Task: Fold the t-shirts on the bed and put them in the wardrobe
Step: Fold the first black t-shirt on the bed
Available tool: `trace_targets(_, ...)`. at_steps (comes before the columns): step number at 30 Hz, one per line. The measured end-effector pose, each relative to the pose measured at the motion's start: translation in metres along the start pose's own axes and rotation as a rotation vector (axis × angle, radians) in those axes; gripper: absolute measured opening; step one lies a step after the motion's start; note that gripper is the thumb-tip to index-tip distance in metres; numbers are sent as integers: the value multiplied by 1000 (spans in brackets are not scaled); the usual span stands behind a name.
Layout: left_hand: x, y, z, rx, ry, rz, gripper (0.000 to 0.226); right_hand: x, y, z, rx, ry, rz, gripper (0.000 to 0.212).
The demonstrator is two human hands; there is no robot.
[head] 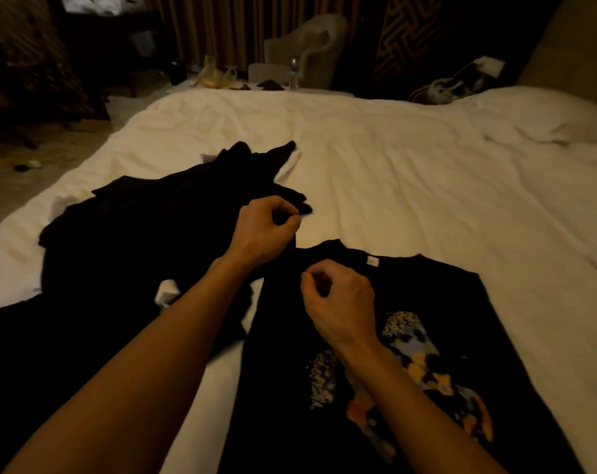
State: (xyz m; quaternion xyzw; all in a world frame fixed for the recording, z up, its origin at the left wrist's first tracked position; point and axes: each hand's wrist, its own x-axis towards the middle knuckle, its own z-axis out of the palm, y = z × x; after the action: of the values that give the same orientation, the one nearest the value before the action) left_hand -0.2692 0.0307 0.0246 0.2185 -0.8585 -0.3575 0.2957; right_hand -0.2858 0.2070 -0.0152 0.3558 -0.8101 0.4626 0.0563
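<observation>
A black t-shirt with a colourful print (437, 309) lies spread flat on the white bed (410, 172), collar away from me. My left hand (263, 230) pinches black fabric at the shirt's left shoulder or sleeve edge, fingers curled. Just right of it, my right hand (338, 299) pinches the fabric below the collar. To the left lies a rumpled pile of black t-shirts (146, 227) with a bit of white cloth (167, 292) showing at its near edge.
A pillow (546, 114) lies at the bed's far right. Beyond the bed stand a pale armchair (310, 46), a low table with a water bottle (293, 73) and a plastic bag (215, 75). Curtains hang behind. Floor with small litter runs along the left.
</observation>
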Motion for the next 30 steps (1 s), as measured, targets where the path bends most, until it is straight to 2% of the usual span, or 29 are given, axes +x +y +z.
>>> trace_targets(4,-4,21,41,-15,-59,15,12,-6,22,-16,23,-50,93,16)
trace_targets(9,-5,16,66,-55,-113,-7,14,-10,30,-9,-47,-284,315,65)
trace_targets(12,-4,8,69,-32,-112,-12,17,-10,37,3,-83,-294,447,78)
trace_targets(15,-2,-4,67,-19,-103,-26,16,-10,46,7,-141,-289,475,70)
trace_targets(18,-2,-12,67,-35,-99,-71,14,-11,50,11,-172,-318,420,39)
trace_targets(21,-3,-16,66,-79,-82,-103,13,-11,50,13,-123,-271,365,13)
trace_targets(23,-5,-18,65,-91,-68,-111,12,-9,49,12,-105,-248,341,14)
trace_targets(30,-6,-3,70,-112,-4,-91,13,-5,52,-16,82,-182,360,34)
